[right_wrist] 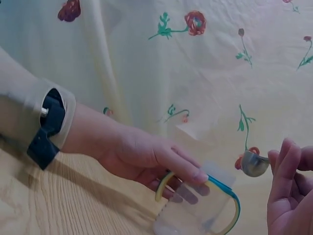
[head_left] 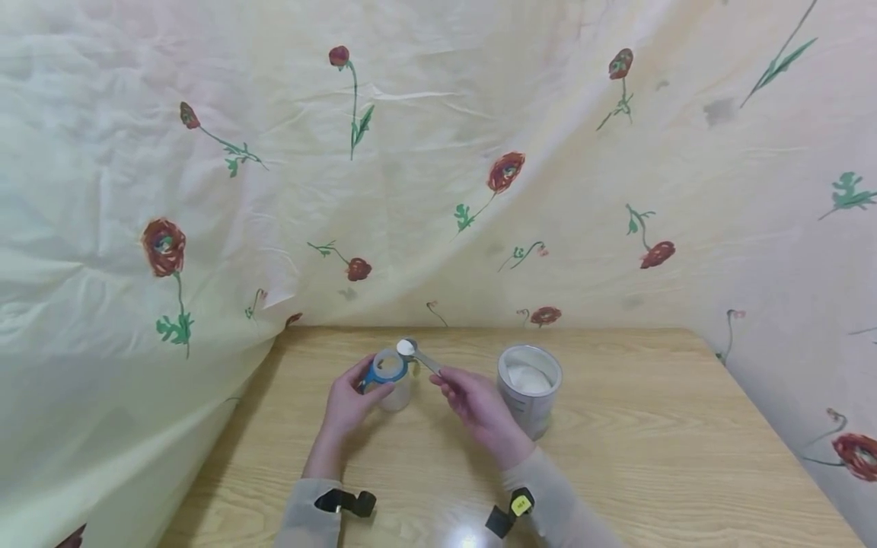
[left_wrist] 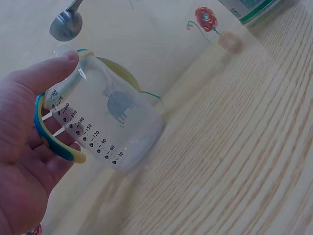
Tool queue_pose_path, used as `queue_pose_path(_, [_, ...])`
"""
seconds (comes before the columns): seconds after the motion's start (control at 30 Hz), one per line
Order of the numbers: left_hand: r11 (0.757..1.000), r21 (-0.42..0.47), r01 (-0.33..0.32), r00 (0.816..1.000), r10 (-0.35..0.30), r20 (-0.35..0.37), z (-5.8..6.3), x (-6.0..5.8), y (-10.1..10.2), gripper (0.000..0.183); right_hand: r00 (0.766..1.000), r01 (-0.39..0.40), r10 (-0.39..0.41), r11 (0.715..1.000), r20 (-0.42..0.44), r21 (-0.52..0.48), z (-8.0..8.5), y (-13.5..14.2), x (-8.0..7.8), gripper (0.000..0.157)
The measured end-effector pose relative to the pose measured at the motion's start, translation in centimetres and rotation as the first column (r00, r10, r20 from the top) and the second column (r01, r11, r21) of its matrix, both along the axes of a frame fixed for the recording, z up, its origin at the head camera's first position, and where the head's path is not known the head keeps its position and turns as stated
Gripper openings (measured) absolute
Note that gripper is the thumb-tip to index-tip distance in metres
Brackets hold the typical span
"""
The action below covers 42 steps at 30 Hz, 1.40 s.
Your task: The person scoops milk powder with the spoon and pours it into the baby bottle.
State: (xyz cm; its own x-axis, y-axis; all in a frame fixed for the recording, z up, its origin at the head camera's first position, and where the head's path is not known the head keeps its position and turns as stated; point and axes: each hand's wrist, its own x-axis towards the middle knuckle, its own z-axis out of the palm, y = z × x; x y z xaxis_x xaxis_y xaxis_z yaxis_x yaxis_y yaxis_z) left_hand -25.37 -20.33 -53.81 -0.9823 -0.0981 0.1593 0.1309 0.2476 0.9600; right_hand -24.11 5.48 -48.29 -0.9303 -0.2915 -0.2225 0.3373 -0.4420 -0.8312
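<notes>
My left hand (head_left: 351, 403) grips a clear baby bottle (left_wrist: 110, 115) by its blue and yellow handle (left_wrist: 51, 139), thumb near the rim. Printed volume marks run down the bottle's side, and its mouth has no lid on. In my right hand (head_left: 476, 403) I pinch the handle of a metal measuring spoon (right_wrist: 255, 164). White powder heaps in the spoon's bowl (head_left: 406, 348), which hovers just above and beside the bottle's mouth. Right of that hand stands an uncovered tin (head_left: 530, 407) with white powder (head_left: 527, 378) inside.
A light wooden table (head_left: 637, 441) bears the tin. Behind and at both sides hangs a pale cloth (head_left: 425, 190) printed with red flowers. Each wrist wears a strapped black camera mount (head_left: 346, 502).
</notes>
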Motion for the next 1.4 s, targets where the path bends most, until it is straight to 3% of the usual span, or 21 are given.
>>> queue_pose_path(0.2, [0.999, 0.01, 0.034, 0.999, -0.034, -0.01, 0.1, -0.2, 0.0, 0.074, 0.996, -0.035, 0.045, 0.992, -0.08, 0.123, -0.1, 0.5, -0.5, 0.029])
queue_pose_path(0.53, [0.998, 0.033, 0.058, 0.998, -0.058, -0.004, -0.1, 0.2, -0.1, 0.07, 0.993, -0.086, 0.095, 0.99, -0.071, 0.116, 0.0, 0.7, -0.3, 0.019])
queue_pose_path(0.8, [0.998, -0.002, 0.055, 0.998, -0.055, 0.001, -0.3, 0.1, -0.1, 0.069, 0.99, -0.035, 0.06, 0.982, -0.13, 0.188, -0.3, 0.3, -0.2, 0.029])
queue_pose_path(1.0, [0.999, -0.007, 0.053, 0.999, -0.053, 0.011, 0.0, 0.1, 0.0, 0.07, 0.978, 0.0, 0.064, 0.953, -0.199, 0.304, -0.2, 0.1, 0.0, 0.035])
queue_pose_path(1.2, [0.998, 0.026, 0.053, 0.998, -0.053, 0.024, -0.1, 0.2, 0.1, 0.071, 0.959, 0.043, 0.066, 0.927, -0.274, 0.372, 0.1, -0.1, 0.5, 0.033])
queue_pose_path(1.4, [0.998, 0.032, 0.046, 0.999, -0.047, 0.019, -0.2, 0.2, 0.2, 0.069, 0.946, 0.079, 0.051, 0.921, -0.321, 0.381, 0.3, -0.4, 0.7, 0.031])
